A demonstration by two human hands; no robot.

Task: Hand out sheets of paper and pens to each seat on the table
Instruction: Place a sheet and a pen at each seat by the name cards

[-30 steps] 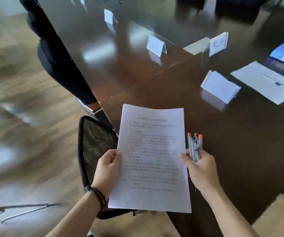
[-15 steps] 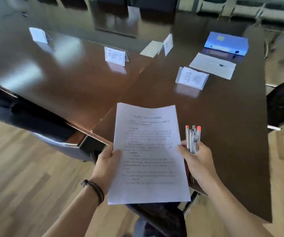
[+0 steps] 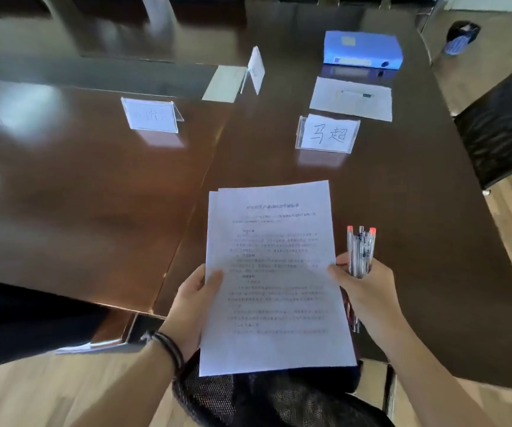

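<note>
A stack of printed paper sheets (image 3: 274, 272) hangs over the near edge of the dark wooden table (image 3: 94, 195). My left hand (image 3: 194, 298) pinches its left edge, thumb on top. My right hand (image 3: 367, 291) grips a bundle of clear pens (image 3: 360, 251) with orange caps, and its thumb presses the stack's right edge. The top sheet sits slightly askew from the ones under it. Farther off lies a sheet (image 3: 351, 98) with a pen (image 3: 356, 94) on it.
Name cards stand ahead (image 3: 327, 134), to the left (image 3: 151, 115) and farther back (image 3: 256, 69). A blue file box (image 3: 362, 50) lies behind the placed sheet. A black mesh chair (image 3: 267, 399) is below my hands, another chair (image 3: 504, 124) at right, a bin (image 3: 461, 37) far right.
My view has swung right and closer to the table, so the name card with writing is now straight ahead. The top sheet has shifted slightly off the stack. Both hands keep their hold.
</note>
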